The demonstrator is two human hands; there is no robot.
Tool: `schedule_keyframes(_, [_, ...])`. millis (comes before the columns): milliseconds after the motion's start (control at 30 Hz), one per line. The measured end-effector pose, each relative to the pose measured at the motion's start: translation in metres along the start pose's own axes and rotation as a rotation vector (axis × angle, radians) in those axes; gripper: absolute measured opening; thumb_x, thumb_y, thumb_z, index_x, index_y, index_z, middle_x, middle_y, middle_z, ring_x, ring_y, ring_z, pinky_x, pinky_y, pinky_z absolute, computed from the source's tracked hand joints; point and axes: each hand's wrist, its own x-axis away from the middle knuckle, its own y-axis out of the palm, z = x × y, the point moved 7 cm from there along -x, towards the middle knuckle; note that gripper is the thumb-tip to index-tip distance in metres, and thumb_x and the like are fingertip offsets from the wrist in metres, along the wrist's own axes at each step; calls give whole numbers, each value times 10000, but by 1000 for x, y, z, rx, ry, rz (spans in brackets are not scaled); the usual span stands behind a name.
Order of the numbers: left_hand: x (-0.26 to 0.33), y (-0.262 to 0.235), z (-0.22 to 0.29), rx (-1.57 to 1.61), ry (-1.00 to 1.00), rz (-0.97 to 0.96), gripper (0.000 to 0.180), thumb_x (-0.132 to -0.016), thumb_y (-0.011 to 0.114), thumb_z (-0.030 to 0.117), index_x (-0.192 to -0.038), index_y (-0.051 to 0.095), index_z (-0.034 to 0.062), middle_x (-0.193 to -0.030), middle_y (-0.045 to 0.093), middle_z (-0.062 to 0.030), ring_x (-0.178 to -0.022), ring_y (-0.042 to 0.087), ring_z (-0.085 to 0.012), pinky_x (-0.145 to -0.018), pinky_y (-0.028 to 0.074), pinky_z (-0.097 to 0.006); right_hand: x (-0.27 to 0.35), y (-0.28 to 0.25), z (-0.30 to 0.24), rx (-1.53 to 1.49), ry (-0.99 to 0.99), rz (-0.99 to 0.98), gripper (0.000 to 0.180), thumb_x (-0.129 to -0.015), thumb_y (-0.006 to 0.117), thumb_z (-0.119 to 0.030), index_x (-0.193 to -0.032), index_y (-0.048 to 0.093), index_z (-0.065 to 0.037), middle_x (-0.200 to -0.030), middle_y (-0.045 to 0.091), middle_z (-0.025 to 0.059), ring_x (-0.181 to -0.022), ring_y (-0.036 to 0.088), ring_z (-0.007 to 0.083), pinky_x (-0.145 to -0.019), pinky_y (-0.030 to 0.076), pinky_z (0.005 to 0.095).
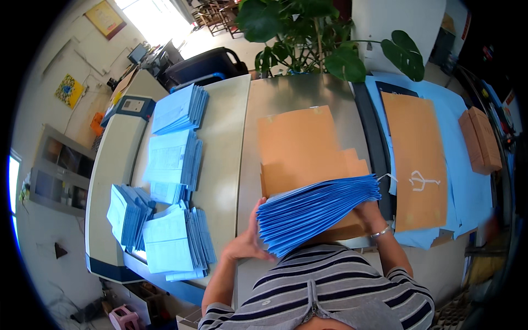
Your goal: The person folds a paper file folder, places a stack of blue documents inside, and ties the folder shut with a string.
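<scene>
A thick stack of folded blue paper sheets (316, 212) is tilted in front of my body, its many folded edges fanned toward me. My left hand (248, 239) grips the stack's left end, with fingers spread along its edge. My right hand (367, 213) holds the right end; its fingers are mostly hidden under the sheets. Beneath and beyond the stack lies an opened brown cardboard folder (300, 137) on the metal tabletop. A white string (388, 177) shows just past the stack's right end.
Several bundles of folded blue sheets (173, 157) stand on the cream machine top (223, 137) at left. At right, a brown cardboard cover (415, 159) with white string lies on large blue sheets (467, 192), near a brown box (479, 140). A leafy plant (308, 38) overhangs the far edge.
</scene>
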Motion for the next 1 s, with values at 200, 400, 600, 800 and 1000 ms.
schedule_keyframes(200, [-3, 15, -15, -410, 176, 265, 1187, -764, 846, 217, -1578, 7, 14, -1598, 216, -247, -1487, 234, -383, -1228, 193, -440, 0, 2, -20, 70, 25, -41, 404, -763, 811, -29, -1143, 675, -28, -1095, 714, 77, -998, 665, 194, -890, 531, 349])
schedule_keyframes(400, [-13, 9, -60, -69, 21, 436, 516, -908, 655, 166, -1362, 453, 26, -1329, 480, -204, -1282, 448, -350, -1128, 331, -416, 4, 3, -33, -18, -3, -102, 427, -778, 805, -41, -1177, 655, -20, -1111, 706, 77, -1002, 662, 193, -895, 529, 345])
schedule_keyframes(600, [-17, -1, -42, -283, -29, 453, 474, -922, 671, 165, -1326, 460, 35, -1248, 565, -173, -1235, 522, -310, -1088, 391, -414, 4, 4, -46, -296, -51, -167, 450, -794, 798, -54, -1211, 634, -12, -1127, 698, 77, -1007, 658, 192, -900, 527, 342])
schedule_keyframes(800, [-49, -6, 7, 275, -40, 513, 584, -899, 768, 261, -1303, 431, 7, -1163, 601, -149, -1077, 593, -242, -958, 495, -395, -13, -3, -67, -494, 125, -161, 482, -842, 774, -105, -1272, 588, 10, -1163, 678, 88, -1020, 650, 187, -907, 524, 334])
schedule_keyframes(1000, [-68, -6, -55, 299, -234, 581, 490, -934, 728, 269, -1230, 469, -24, -1108, 628, -146, -997, 609, -216, -865, 525, -388, -17, 4, -49, -318, 326, -162, 462, -926, 719, -238, -1250, 595, 68, -1137, 688, 136, -983, 670, 183, -855, 547, 324])
